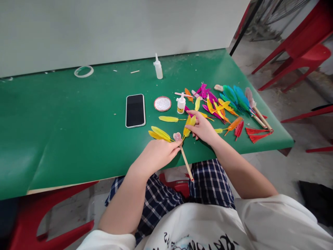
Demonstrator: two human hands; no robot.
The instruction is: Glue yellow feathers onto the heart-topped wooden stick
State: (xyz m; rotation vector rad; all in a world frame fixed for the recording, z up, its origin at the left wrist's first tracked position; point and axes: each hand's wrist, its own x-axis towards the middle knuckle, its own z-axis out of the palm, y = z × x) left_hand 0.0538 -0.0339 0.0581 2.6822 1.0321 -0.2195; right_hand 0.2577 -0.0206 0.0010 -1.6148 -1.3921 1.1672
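Note:
My left hand [162, 152] is closed on the top of a feather fan [186, 161], whose thin wooden handle points down past the table's front edge. Yellow feathers [160, 133] spread to the left of the fan's top, and a pale pinkish piece [177, 136] sits at its middle. My right hand [201, 127] pinches a yellow feather [189, 125] on the fan's right side. Just beyond that hand stands a small white glue bottle [180, 104] with a yellow label. A loose yellow feather [169, 119] lies to the left of the bottle.
Loose pink feathers [204, 92], with orange and red ones, lie to the right. A blue-green feather fan [234, 97] with red tassels [257, 134] is by the right edge. A phone [135, 110], a round lid [162, 103], a clear bottle [158, 67] and a tape roll [83, 71] lie farther off.

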